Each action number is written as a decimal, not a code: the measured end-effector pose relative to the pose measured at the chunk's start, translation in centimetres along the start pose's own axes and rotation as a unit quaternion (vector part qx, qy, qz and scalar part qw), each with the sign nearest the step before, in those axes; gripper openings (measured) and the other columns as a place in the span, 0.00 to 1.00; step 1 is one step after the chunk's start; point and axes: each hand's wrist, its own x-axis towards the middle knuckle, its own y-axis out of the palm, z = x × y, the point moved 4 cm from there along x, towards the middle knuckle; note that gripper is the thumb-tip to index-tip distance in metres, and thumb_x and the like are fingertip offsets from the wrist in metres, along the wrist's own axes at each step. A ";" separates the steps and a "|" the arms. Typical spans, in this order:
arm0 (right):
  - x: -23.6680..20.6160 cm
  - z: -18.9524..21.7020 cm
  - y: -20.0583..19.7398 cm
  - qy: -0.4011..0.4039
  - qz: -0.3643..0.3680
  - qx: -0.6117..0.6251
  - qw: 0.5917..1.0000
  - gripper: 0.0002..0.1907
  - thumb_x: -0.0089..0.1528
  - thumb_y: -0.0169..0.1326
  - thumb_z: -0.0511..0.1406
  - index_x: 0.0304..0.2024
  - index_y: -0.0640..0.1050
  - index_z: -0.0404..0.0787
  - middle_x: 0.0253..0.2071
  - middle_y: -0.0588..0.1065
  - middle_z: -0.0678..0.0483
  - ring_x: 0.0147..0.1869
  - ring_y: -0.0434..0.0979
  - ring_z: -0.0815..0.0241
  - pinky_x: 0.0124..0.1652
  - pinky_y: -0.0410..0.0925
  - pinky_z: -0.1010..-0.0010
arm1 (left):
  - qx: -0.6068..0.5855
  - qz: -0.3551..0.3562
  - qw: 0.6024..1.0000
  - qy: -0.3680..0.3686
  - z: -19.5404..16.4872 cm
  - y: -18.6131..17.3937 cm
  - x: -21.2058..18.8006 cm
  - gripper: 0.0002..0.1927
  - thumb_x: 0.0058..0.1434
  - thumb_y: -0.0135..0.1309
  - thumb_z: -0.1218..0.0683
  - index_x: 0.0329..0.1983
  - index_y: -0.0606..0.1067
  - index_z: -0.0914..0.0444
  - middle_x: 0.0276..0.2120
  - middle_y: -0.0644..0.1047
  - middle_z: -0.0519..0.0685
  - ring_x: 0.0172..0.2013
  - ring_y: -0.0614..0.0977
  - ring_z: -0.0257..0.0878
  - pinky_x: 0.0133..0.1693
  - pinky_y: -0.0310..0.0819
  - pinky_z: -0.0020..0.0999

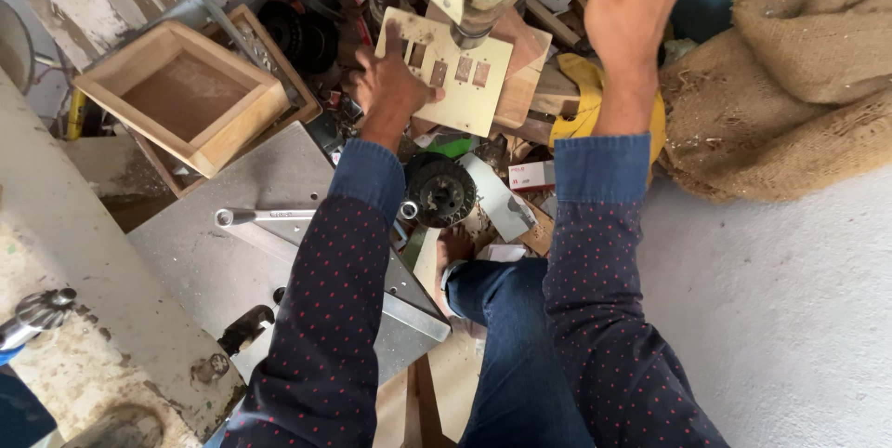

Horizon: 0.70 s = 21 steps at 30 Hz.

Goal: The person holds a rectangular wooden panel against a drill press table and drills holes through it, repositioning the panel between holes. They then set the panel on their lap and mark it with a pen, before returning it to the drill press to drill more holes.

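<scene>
Grey metal machine table (232, 271) and pale concrete floor (771, 318) carry a workshop's clutter.

A long spanner (265, 217) lies flat on the metal table, near its upper edge, and a square wooden box frame (181, 95) rests at the table's far corner. Just beyond, a dark toothed wheel (439, 190) sits among wood offcuts (520, 85) and scraps. On the floor to the right, folded burlap sacks (790, 85) lie heaped, with a yellow cloth (581, 109) beside them.
</scene>
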 end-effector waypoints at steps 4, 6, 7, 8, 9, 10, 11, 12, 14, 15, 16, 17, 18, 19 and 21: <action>-0.8 3.2 -3.3 -0.155 -0.103 0.031 0.982 0.05 0.71 0.55 0.27 0.42 0.72 0.30 0.41 0.72 0.39 0.45 0.72 0.37 0.43 0.64 0.50 | -0.032 0.004 0.999 -0.030 1.5 0.2 -1.2 0.73 0.39 0.78 0.44 0.79 0.40 0.43 0.68 0.56 0.65 0.64 0.68 0.66 0.55 0.75 0.51; -0.7 4.3 -3.8 -0.163 -0.105 0.035 0.980 0.06 0.71 0.55 0.27 0.41 0.71 0.30 0.40 0.71 0.39 0.45 0.71 0.36 0.43 0.64 0.49 | -0.051 -0.011 0.998 -0.033 2.5 0.0 -1.6 0.74 0.40 0.78 0.43 0.79 0.38 0.46 0.68 0.54 0.70 0.61 0.71 0.65 0.55 0.75 0.47; -0.7 4.7 -4.0 -0.170 -0.104 0.028 0.980 0.07 0.72 0.55 0.28 0.41 0.72 0.30 0.40 0.72 0.39 0.46 0.71 0.36 0.44 0.64 0.50 | -0.059 -0.020 0.998 -0.027 2.9 -0.1 -1.7 0.75 0.39 0.78 0.43 0.79 0.37 0.47 0.68 0.51 0.74 0.59 0.73 0.65 0.55 0.75 0.45; -0.6 5.1 -4.1 -0.178 -0.103 0.020 0.978 0.07 0.73 0.56 0.28 0.41 0.72 0.30 0.40 0.72 0.40 0.46 0.71 0.36 0.44 0.64 0.50 | -0.068 -0.027 0.997 -0.022 3.3 -0.2 -1.8 0.76 0.39 0.79 0.42 0.79 0.35 0.49 0.68 0.48 0.78 0.57 0.75 0.65 0.55 0.75 0.43; -0.5 5.3 -4.2 -0.181 -0.100 0.028 0.978 0.07 0.73 0.56 0.28 0.40 0.72 0.30 0.39 0.72 0.40 0.45 0.71 0.37 0.45 0.64 0.50 | -0.071 -0.030 0.997 -0.028 3.7 -0.1 -1.8 0.76 0.39 0.79 0.42 0.79 0.35 0.49 0.67 0.49 0.78 0.56 0.76 0.64 0.55 0.76 0.43; -0.5 5.4 -4.2 -0.183 -0.097 0.036 0.978 0.07 0.72 0.56 0.28 0.40 0.72 0.30 0.39 0.72 0.40 0.45 0.71 0.37 0.45 0.64 0.50 | -0.072 -0.031 0.996 -0.034 4.0 -0.1 -1.9 0.75 0.39 0.79 0.43 0.78 0.35 0.49 0.66 0.51 0.77 0.55 0.76 0.64 0.54 0.76 0.42; -0.5 5.5 -4.3 -0.185 -0.093 0.044 0.977 0.08 0.72 0.56 0.28 0.39 0.72 0.31 0.38 0.72 0.40 0.45 0.71 0.37 0.45 0.64 0.51 | -0.073 -0.032 0.996 -0.041 4.3 0.1 -1.9 0.75 0.39 0.79 0.43 0.78 0.35 0.49 0.65 0.53 0.77 0.54 0.77 0.64 0.54 0.76 0.42; -0.4 5.5 -4.3 -0.180 -0.093 0.045 0.978 0.08 0.72 0.56 0.28 0.39 0.72 0.31 0.38 0.72 0.40 0.45 0.72 0.38 0.45 0.64 0.51 | -0.085 -0.041 0.995 -0.030 4.5 0.2 -2.0 0.75 0.40 0.78 0.43 0.79 0.36 0.51 0.64 0.55 0.76 0.54 0.77 0.63 0.54 0.76 0.43; -0.5 5.4 -4.3 -0.167 -0.092 0.045 0.981 0.08 0.72 0.56 0.28 0.39 0.72 0.31 0.38 0.72 0.41 0.44 0.72 0.39 0.44 0.65 0.52 | -0.109 -0.057 0.992 -0.008 4.6 0.6 -2.1 0.75 0.41 0.78 0.43 0.79 0.36 0.53 0.62 0.59 0.73 0.53 0.78 0.63 0.55 0.75 0.45; -0.6 5.4 -4.3 -0.171 -0.092 0.048 0.980 0.07 0.72 0.56 0.27 0.39 0.72 0.31 0.38 0.72 0.41 0.45 0.72 0.39 0.45 0.65 0.52 | -0.097 -0.055 0.994 -0.017 4.7 0.8 -2.1 0.75 0.41 0.78 0.43 0.79 0.36 0.53 0.61 0.59 0.72 0.54 0.76 0.65 0.54 0.74 0.48; -0.6 5.4 -4.2 -0.175 -0.092 0.051 0.979 0.07 0.72 0.55 0.27 0.40 0.72 0.31 0.39 0.73 0.42 0.45 0.72 0.40 0.45 0.66 0.53 | -0.085 -0.052 0.995 -0.026 4.8 1.0 -2.1 0.74 0.42 0.78 0.43 0.79 0.35 0.52 0.61 0.59 0.72 0.55 0.74 0.66 0.54 0.73 0.50; -0.7 5.5 -4.2 -0.179 -0.092 0.055 0.978 0.06 0.72 0.55 0.27 0.40 0.73 0.31 0.39 0.73 0.42 0.46 0.73 0.40 0.46 0.66 0.53 | -0.074 -0.050 0.995 -0.035 4.9 1.1 -2.1 0.74 0.43 0.78 0.42 0.79 0.35 0.51 0.60 0.59 0.71 0.55 0.73 0.67 0.53 0.72 0.52; -0.7 5.5 -4.1 -0.177 -0.092 0.054 0.978 0.07 0.73 0.56 0.28 0.40 0.72 0.31 0.38 0.73 0.42 0.45 0.73 0.40 0.45 0.66 0.53 | -0.093 -0.051 0.994 -0.024 4.8 1.1 -2.0 0.75 0.42 0.78 0.43 0.79 0.35 0.53 0.60 0.59 0.71 0.54 0.75 0.66 0.53 0.74 0.50; -0.7 5.5 -4.1 -0.174 -0.092 0.054 0.979 0.09 0.74 0.57 0.28 0.39 0.72 0.31 0.38 0.73 0.42 0.44 0.73 0.41 0.45 0.66 0.53 | -0.111 -0.051 0.992 -0.015 4.7 1.1 -1.9 0.75 0.42 0.77 0.43 0.80 0.34 0.54 0.60 0.60 0.71 0.53 0.77 0.65 0.54 0.75 0.48; -0.7 5.6 -4.0 -0.172 -0.093 0.059 0.979 0.09 0.73 0.57 0.27 0.39 0.72 0.31 0.38 0.73 0.43 0.44 0.73 0.42 0.44 0.66 0.54 | -0.119 -0.046 0.992 -0.014 4.6 1.0 -1.9 0.75 0.41 0.76 0.43 0.80 0.34 0.54 0.60 0.60 0.71 0.52 0.78 0.63 0.54 0.75 0.47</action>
